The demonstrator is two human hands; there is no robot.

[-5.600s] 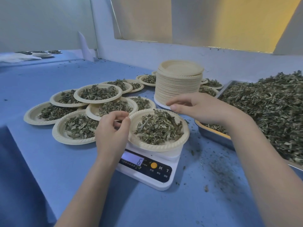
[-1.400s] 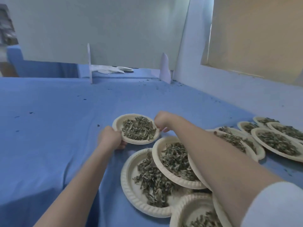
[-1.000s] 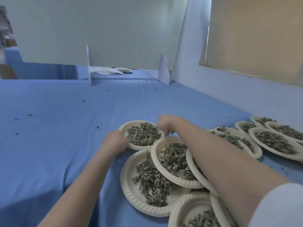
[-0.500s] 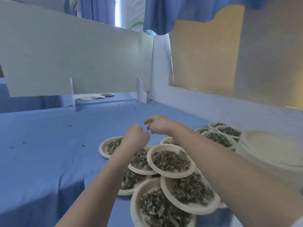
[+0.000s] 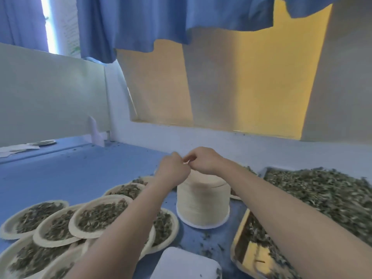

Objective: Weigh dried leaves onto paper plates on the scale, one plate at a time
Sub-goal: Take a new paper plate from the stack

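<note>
At the very bottom edge, in the middle, sits the white top of the scale [image 5: 187,264], bare, cut off by the frame. To its left, filled paper plates [image 5: 100,216] of dried leaves overlap one another in a crowded cluster that runs to the left and bottom edges. To the scale's right, a metal tray [image 5: 244,256] heaped with loose dried leaves [image 5: 322,196] takes up the right side, its near corner just beside the scale. A narrow strip of blue table [image 5: 60,174], scattered with leaf crumbs, separates scale, tray and plates.

Just beyond the scale, between the filled plates and the tray, stands a tall stack of empty paper plates [image 5: 203,204]. Both forearms reach forward over the table and meet above this stack. The left hand [image 5: 173,170] and right hand [image 5: 203,161] are close together, fingers curled inward. The fingertips pinch something small and pale at the top of the stack, probably the rim of the top plate, but motion blur makes the grip hard to read for either hand.

Farther back on the left, the blue table lies open and wide up to a pale upright divider panel [image 5: 50,97]. Some flat white items [image 5: 20,147] rest at its foot. Behind the stack, a low white wall edge runs under a yellow board [image 5: 251,81]. Blue curtains [image 5: 161,19] hang across the top.
</note>
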